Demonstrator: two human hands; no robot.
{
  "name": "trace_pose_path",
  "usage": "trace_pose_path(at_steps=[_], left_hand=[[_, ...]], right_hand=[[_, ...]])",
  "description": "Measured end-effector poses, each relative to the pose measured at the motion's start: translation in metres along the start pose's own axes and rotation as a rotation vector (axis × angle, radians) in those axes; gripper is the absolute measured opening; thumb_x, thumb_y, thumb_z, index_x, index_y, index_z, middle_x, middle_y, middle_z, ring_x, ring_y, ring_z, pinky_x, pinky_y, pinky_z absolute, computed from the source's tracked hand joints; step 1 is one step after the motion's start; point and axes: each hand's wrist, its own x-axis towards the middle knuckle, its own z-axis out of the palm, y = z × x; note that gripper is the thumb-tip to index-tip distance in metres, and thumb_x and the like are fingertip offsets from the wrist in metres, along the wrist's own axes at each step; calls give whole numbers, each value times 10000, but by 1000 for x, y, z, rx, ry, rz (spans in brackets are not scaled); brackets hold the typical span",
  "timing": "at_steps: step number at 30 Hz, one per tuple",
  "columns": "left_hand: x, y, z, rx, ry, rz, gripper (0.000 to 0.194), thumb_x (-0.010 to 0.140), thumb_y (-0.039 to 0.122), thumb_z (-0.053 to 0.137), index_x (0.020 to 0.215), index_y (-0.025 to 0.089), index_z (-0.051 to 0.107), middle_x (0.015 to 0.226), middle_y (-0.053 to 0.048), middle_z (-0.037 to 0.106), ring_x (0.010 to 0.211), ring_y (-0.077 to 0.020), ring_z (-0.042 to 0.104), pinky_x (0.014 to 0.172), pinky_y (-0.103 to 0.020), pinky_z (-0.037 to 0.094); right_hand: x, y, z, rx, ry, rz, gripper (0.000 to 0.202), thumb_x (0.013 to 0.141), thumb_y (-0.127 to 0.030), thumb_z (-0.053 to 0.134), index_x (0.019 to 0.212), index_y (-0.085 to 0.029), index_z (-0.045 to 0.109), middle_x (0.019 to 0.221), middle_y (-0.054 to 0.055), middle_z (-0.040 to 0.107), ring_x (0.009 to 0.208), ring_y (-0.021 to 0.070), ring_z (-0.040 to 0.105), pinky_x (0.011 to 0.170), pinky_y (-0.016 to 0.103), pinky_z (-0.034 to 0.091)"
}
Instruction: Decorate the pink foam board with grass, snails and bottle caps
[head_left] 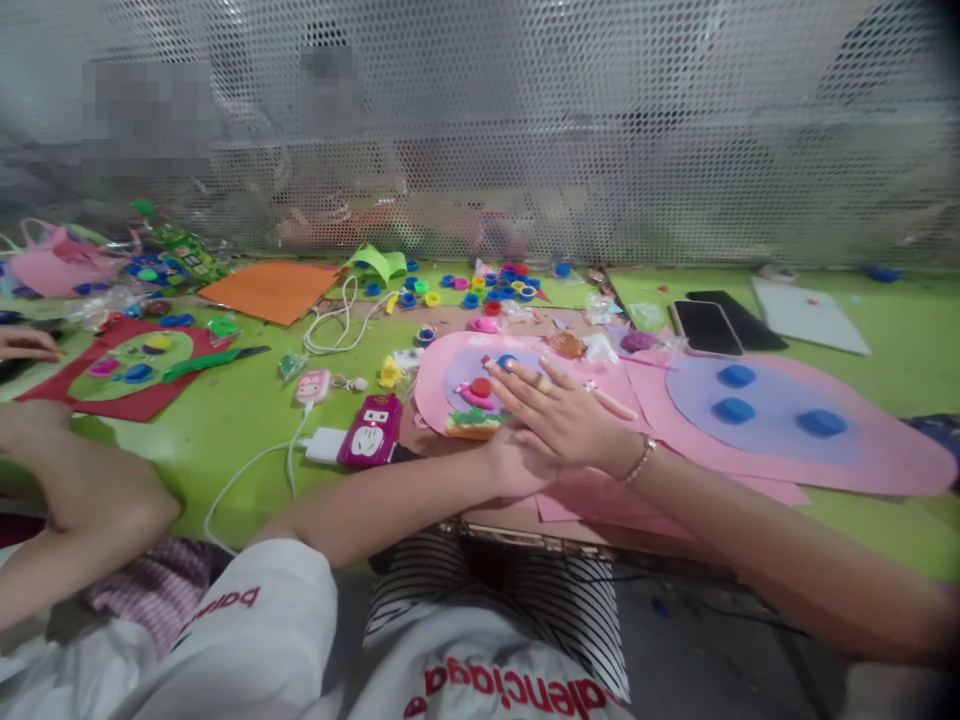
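Observation:
My right hand [551, 410] lies across my left hand [519, 462], its fingers stretched out and pointing up to the left. Beneath it, the left hand's fingers are hidden, and I cannot see whether anything is between the palms. Both hands are over a pink paper shape [433, 375] with a pale purple centre. On that shape are a red round piece [481, 387] on a pink one, a blue piece [507, 361] and a green and yellow strip [472, 424]. A similar larger pink sheet [900, 455] at the right bears a purple oval with blue lumps [733, 410].
Several small coloured pots [491, 293] stand behind the hands. Left are a magenta power socket [373, 432] with a white cable, orange paper [271, 290] and another person's hand [26, 343]. A phone [707, 327] lies back right. Perforated metal [525, 120] walls the far edge.

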Motion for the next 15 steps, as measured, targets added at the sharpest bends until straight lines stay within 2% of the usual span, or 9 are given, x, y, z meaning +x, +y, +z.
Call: trace_pose_path(at_steps=[2, 4, 7, 9, 11, 13, 14, 15], left_hand=[[-4, -1, -3, 22, 62, -125, 415, 843, 225, 353, 1172, 177, 601, 1256, -89, 595, 1328, -220, 380, 1064, -444, 337], [-14, -8, -10, 24, 152, -183, 439, 847, 221, 312, 1199, 222, 574, 1350, -60, 521, 1387, -187, 264, 1095, -444, 277], [-35, -20, -22, 15, 268, -170, 460, 867, 306, 261, 1252, 275, 511, 1449, -15, 403, 1423, -151, 113, 1111, -449, 235], [-40, -25, -19, 27, 451, -92, 463, 859, 407, 277, 1228, 275, 525, 1447, -29, 405, 1428, -162, 86, 1099, -439, 267], [-33, -22, -2, 36, 555, 6, 490, 862, 442, 231, 1193, 272, 549, 1426, -39, 431, 1430, -161, 89, 1073, -422, 318], [-19, -12, 26, 15, 585, 92, 523, 872, 436, 169, 1173, 272, 565, 1413, -33, 446, 1428, -150, 113, 1047, -402, 359], [-12, -6, 40, -16, 590, 110, 538, 875, 421, 141, 1168, 278, 570, 1407, -24, 453, 1426, -142, 128, 1042, -397, 366], [-7, 1, 51, -53, 491, 111, 539, 875, 405, 136, 1174, 287, 570, 1403, -13, 458, 1422, -133, 143, 1038, -391, 372]], right_hand=[[-15, -6, 5, 46, -36, -6, 556, 961, -391, 294, 1427, -90, 322, 1480, 121, 318, 1384, 235, 279, 1150, 438, 141], [-20, -20, 8, 122, -42, -87, 547, 950, -397, 326, 1408, -101, 364, 1468, 113, 347, 1374, 228, 301, 1142, 431, 174], [-4, -39, 5, 211, 14, -324, 509, 955, -427, 309, 1405, -198, 373, 1482, 5, 335, 1399, 157, 238, 1152, 391, 169], [17, -44, 1, 218, 28, -362, 507, 958, -421, 293, 1416, -213, 352, 1500, -29, 290, 1418, 140, 171, 1163, 389, 136], [36, -41, -1, 215, 34, -354, 514, 961, -401, 286, 1432, -197, 318, 1503, -18, 286, 1421, 135, 159, 1166, 396, 120], [46, -31, -1, 208, 21, -325, 524, 962, -382, 285, 1443, -176, 291, 1493, 14, 314, 1418, 138, 173, 1164, 405, 117], [46, -24, -1, 206, 16, -302, 531, 960, -379, 285, 1447, -167, 279, 1486, 31, 331, 1415, 145, 186, 1161, 415, 118], [43, -17, -1, 200, 4, -264, 539, 959, -379, 287, 1452, -162, 265, 1481, 44, 341, 1412, 159, 200, 1159, 429, 119]])
